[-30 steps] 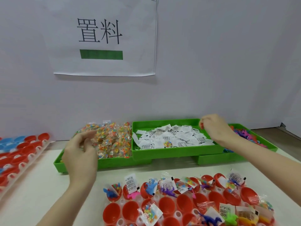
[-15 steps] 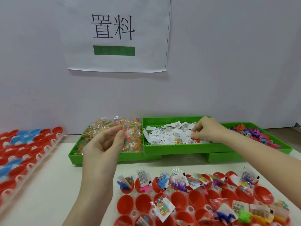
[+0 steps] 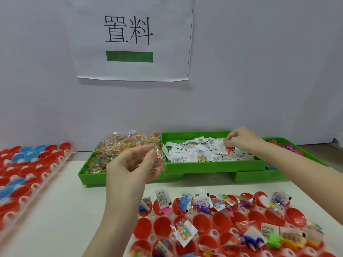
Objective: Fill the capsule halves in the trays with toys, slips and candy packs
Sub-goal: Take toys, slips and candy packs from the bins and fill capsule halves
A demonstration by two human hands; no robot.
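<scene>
I'm looking at a packing station in a small workshop. Three green bins (image 3: 213,165) sit in a row on a white table (image 3: 61,210), sorted by stock: candy packs (image 3: 118,145), slips (image 3: 204,151), toys (image 3: 289,148). A printed sign (image 3: 132,38) hangs on the bare wall (image 3: 259,71), and trays of capsule halves (image 3: 27,169) line the bench.

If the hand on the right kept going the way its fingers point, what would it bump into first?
Most likely the paper slips. The right hand, holding a red toy, points left and slightly down over the middle green tray, so the slips come first, though depth is hard to judge.
</scene>
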